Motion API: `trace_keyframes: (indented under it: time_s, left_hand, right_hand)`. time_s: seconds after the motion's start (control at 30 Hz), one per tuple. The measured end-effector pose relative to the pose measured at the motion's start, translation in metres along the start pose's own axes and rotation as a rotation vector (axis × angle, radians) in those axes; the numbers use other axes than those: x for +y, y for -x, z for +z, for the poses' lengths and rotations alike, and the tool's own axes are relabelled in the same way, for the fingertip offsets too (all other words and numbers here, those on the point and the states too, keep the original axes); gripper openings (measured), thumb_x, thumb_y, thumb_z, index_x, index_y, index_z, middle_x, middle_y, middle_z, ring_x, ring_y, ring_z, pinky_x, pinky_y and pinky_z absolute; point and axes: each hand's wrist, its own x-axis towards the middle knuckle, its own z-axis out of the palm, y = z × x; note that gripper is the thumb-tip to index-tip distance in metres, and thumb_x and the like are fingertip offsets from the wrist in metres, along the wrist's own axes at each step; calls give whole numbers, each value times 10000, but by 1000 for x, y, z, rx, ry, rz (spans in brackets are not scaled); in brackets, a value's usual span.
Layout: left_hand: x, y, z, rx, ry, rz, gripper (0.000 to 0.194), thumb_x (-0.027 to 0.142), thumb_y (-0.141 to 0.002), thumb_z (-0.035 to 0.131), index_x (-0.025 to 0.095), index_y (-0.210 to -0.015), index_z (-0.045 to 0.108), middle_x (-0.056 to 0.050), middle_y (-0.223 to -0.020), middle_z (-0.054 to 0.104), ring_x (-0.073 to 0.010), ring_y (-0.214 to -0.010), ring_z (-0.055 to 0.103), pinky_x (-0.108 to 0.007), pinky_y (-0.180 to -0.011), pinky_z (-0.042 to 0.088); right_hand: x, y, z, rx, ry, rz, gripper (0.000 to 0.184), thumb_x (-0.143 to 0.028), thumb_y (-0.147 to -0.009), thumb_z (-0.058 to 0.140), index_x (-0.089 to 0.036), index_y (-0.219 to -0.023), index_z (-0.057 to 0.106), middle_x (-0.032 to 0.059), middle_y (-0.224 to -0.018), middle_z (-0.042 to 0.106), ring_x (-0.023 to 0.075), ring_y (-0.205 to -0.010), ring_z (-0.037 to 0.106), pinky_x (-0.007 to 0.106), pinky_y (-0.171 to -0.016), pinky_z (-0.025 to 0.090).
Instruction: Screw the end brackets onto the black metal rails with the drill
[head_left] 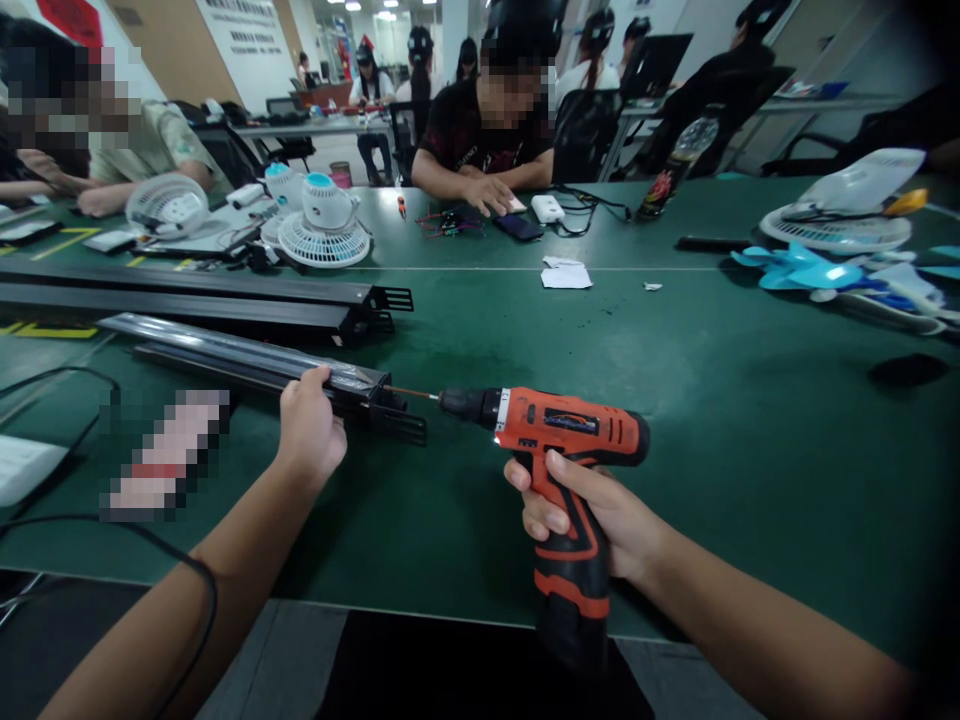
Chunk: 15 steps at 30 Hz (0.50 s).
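Right hand (621, 518) grips an orange-and-black drill (581, 428), its slim bit (411, 392) at the end of a long, square-edged, glossy-wrapped black bar (225, 350), clasped by the left hand (309, 432) on the green table (750, 450).

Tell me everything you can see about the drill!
The drill is orange and black and looks like plastic. It has a dark label, a black chuck and a small glowing light. Its body lies nearly level above the green table, handle down. The right hand wraps its fingers around the handle. The long, thin bit points left to the end of a black bar; I can't tell whether it's spinning.
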Motion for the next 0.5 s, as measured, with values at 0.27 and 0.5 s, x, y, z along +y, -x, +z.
trace_keyframes:
  time_s: [0.27, 0.5]
  left_hand:
    - [0, -3, -1, -9, 19, 2, 145, 84, -995, 565, 181, -887, 561, 0, -833, 648, -111, -788, 688, -193, -729, 561]
    - [0, -3, -2, -32, 30, 26, 151, 62, -998, 551, 168, -890, 550, 10, -800, 629, -108, -765, 673, -213, -737, 553]
  right_hand:
    - [-2, 0, 0, 0, -5, 21, 417, -541, -902, 811, -133, -915, 727, -55, -535, 517, 72, -480, 453, 216, -610, 528]
    - [0, 0, -1, -4, -5, 9, 406, -538, -902, 809, -138, -918, 740, -52, -560, 533, 69, -476, 419, 224, -603, 527]
